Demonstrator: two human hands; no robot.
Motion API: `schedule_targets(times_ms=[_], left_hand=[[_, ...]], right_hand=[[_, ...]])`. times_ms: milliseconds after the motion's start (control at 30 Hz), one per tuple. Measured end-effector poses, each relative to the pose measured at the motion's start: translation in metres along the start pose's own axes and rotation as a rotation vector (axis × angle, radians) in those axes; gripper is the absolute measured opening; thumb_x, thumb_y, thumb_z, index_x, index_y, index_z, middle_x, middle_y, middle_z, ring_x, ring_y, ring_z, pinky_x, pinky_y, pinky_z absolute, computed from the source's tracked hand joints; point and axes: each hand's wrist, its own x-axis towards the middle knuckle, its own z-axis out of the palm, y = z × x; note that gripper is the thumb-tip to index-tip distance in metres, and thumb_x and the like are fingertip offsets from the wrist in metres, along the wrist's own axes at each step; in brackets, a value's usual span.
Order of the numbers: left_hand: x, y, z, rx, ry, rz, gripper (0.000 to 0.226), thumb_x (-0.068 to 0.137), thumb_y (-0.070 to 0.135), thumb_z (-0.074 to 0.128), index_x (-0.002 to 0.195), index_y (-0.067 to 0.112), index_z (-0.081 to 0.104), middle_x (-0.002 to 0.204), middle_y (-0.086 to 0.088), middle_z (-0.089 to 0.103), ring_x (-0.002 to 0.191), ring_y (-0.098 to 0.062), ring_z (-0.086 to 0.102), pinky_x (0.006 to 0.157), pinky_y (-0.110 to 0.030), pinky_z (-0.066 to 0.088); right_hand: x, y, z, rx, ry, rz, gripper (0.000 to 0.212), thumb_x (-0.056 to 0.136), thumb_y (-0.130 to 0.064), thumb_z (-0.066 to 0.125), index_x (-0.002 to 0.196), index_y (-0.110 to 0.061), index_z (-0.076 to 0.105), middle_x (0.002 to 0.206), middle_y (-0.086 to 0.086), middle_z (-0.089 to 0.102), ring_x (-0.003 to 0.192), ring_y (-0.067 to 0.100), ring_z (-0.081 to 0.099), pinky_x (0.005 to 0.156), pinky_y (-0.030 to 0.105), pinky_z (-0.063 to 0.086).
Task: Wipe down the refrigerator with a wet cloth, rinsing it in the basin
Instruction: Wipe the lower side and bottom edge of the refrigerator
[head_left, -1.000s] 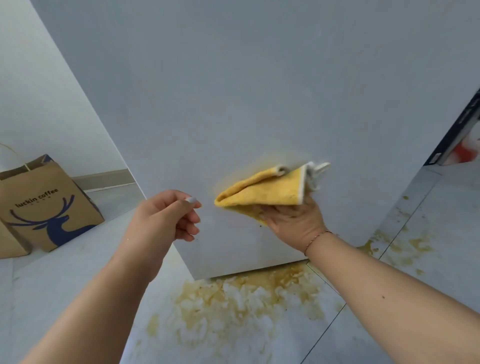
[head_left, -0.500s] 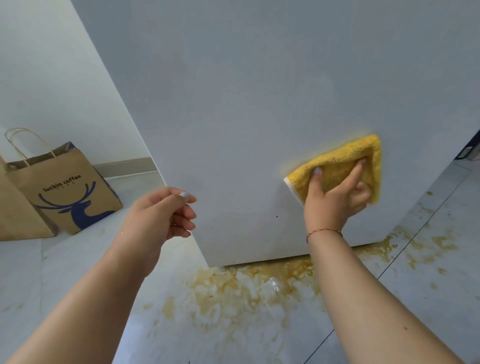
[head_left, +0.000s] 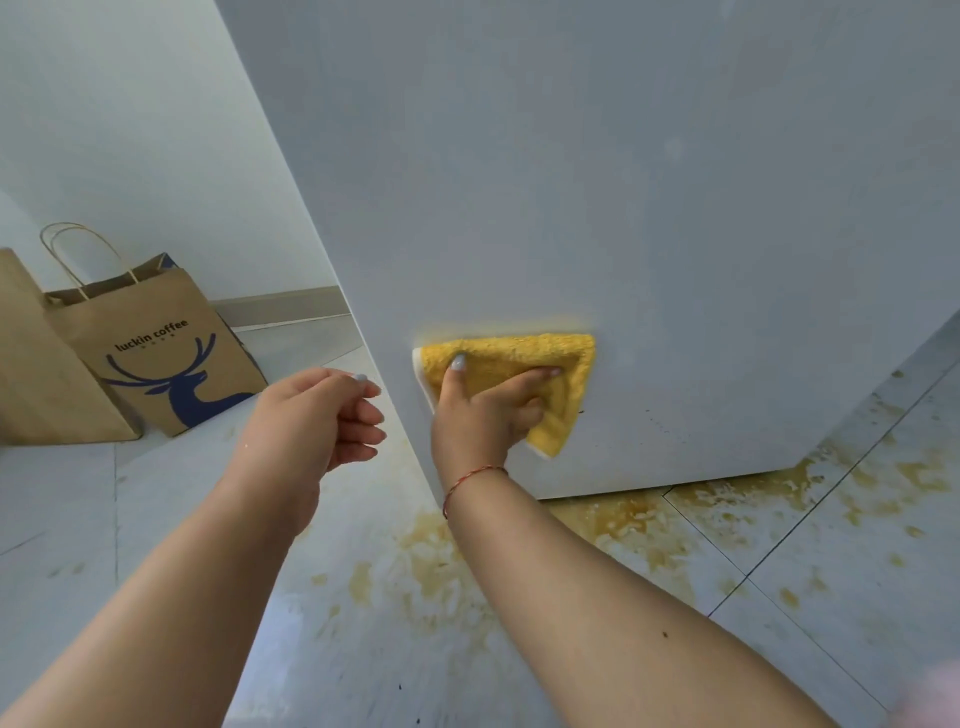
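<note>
cloth: yellow cloth (head_left: 524, 364) pressed flat on the lower refrigerator (head_left: 597, 182) side, near its left edge; long axis runs 9 to 3 o'clock.
right hand: right hand (head_left: 483, 415) at the cloth's 7 o'clock, thumb and finger spread, pressing it on.
left hand: left hand (head_left: 311, 421) loosely curled, holding nothing, well off at 9 o'clock.
writing: paper bag (head_left: 156, 358) reads "luckin coffee".
basin: not in sight.

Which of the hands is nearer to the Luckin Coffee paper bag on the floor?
Left. The left hand hovers just right of the Luckin Coffee paper bag, holding nothing. The right hand is farther right, pressing the yellow cloth against the refrigerator.
</note>
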Motion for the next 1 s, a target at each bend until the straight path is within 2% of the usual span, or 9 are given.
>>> schedule_targets(times_ms=[67, 167, 267, 367, 433, 533, 633, 833, 1000], left_hand=[[0.002, -0.006, 0.006, 0.012, -0.043, -0.140, 0.023, 0.094, 0.017, 0.051, 0.088, 0.001, 0.067, 0.076, -0.013, 0.065, 0.066, -0.023, 0.063, 0.069, -0.035, 0.053], [0.009, -0.017, 0.024, -0.055, -0.239, -0.328, 0.051, 0.095, 0.044, 0.044, 0.108, -0.001, 0.066, 0.106, -0.020, 0.069, 0.098, -0.029, 0.066, 0.095, -0.043, 0.047], [0.024, -0.023, 0.046, -0.417, -0.448, -0.452, 0.078, 0.089, 0.063, 0.039, 0.133, -0.002, 0.050, 0.130, -0.025, 0.056, 0.122, -0.036, 0.054, 0.108, -0.047, 0.037], [0.031, -0.023, 0.070, -0.726, -0.423, -0.474, 0.095, 0.087, 0.067, 0.039, 0.145, -0.007, 0.026, 0.144, -0.033, 0.037, 0.135, -0.042, 0.038, 0.114, -0.049, 0.029], [0.026, -0.023, 0.083, -0.855, -0.357, -0.455, 0.095, 0.090, 0.066, 0.036, 0.146, -0.009, 0.020, 0.147, -0.034, 0.029, 0.139, -0.043, 0.028, 0.115, -0.050, 0.025], [0.018, -0.021, 0.093, -1.022, -0.303, -0.423, 0.094, 0.091, 0.066, 0.032, 0.147, -0.009, 0.019, 0.148, -0.033, 0.028, 0.142, -0.042, 0.023, 0.116, -0.052, 0.021], [0.022, -0.026, 0.092, -1.175, -0.259, -0.414, 0.086, 0.092, 0.062, 0.032, 0.145, -0.006, 0.026, 0.145, -0.034, 0.034, 0.139, -0.045, 0.027, 0.116, -0.054, 0.021], [0.032, -0.045, 0.073, -1.347, -0.188, -0.441, 0.082, 0.091, 0.059, 0.037, 0.136, -0.009, 0.037, 0.131, -0.037, 0.047, 0.127, -0.052, 0.041, 0.110, -0.057, 0.030], [0.030, -0.047, 0.078, -1.105, -0.031, -0.511, 0.034, 0.099, 0.018, 0.040, 0.120, -0.007, 0.050, 0.123, -0.025, 0.058, 0.115, -0.042, 0.055, 0.099, -0.053, 0.043]], right_hand=[[-0.004, 0.009, -0.004, -0.018, -0.051, -0.047, 0.095, 0.091, -0.051, 0.049, 0.148, -0.022, -0.022, 0.150, 0.015, 0.006, 0.137, 0.031, 0.021, 0.109, 0.037, 0.032], [-0.002, 0.017, -0.022, -0.026, -0.105, -0.131, 0.080, 0.095, -0.049, 0.040, 0.152, -0.024, -0.010, 0.150, 0.011, 0.013, 0.136, 0.027, 0.029, 0.103, 0.026, 0.031], [-0.001, 0.020, -0.045, 0.041, -0.120, -0.232, 0.059, 0.099, -0.046, 0.033, 0.151, -0.023, 0.020, 0.147, 0.003, 0.033, 0.129, 0.014, 0.041, 0.093, 0.018, 0.032], [0.008, 0.017, -0.065, 0.169, -0.054, -0.210, 0.049, 0.099, -0.045, 0.032, 0.141, -0.020, 0.038, 0.125, -0.006, 0.053, 0.112, 0.006, 0.052, 0.086, 0.014, 0.041], [0.019, 0.012, -0.076, 0.347, -0.042, -0.035, 0.049, 0.100, -0.045, 0.032, 0.143, -0.022, 0.033, 0.124, -0.008, 0.052, 0.109, 0.007, 0.053, 0.086, 0.015, 0.043], [0.031, 0.004, -0.087, 0.674, -0.120, 0.240, 0.057, 0.098, -0.054, 0.030, 0.146, -0.023, 0.030, 0.142, 0.008, 0.044, 0.128, 0.021, 0.047, 0.106, 0.037, 0.039], [0.031, -0.004, -0.094, 0.905, -0.174, 0.372, 0.057, 0.098, -0.051, 0.033, 0.144, -0.016, 0.034, 0.141, 0.015, 0.043, 0.133, 0.027, 0.042, 0.110, 0.045, 0.037], [0.029, 0.009, -0.086, 0.916, -0.226, 0.395, 0.050, 0.098, -0.049, 0.037, 0.135, -0.015, 0.039, 0.117, 0.013, 0.055, 0.118, 0.028, 0.054, 0.103, 0.048, 0.043], [0.038, 0.019, -0.087, 0.881, -0.248, 0.536, 0.046, 0.097, -0.053, 0.039, 0.099, -0.010, 0.056, 0.105, 0.016, 0.061, 0.109, 0.032, 0.058, 0.098, 0.051, 0.046]])
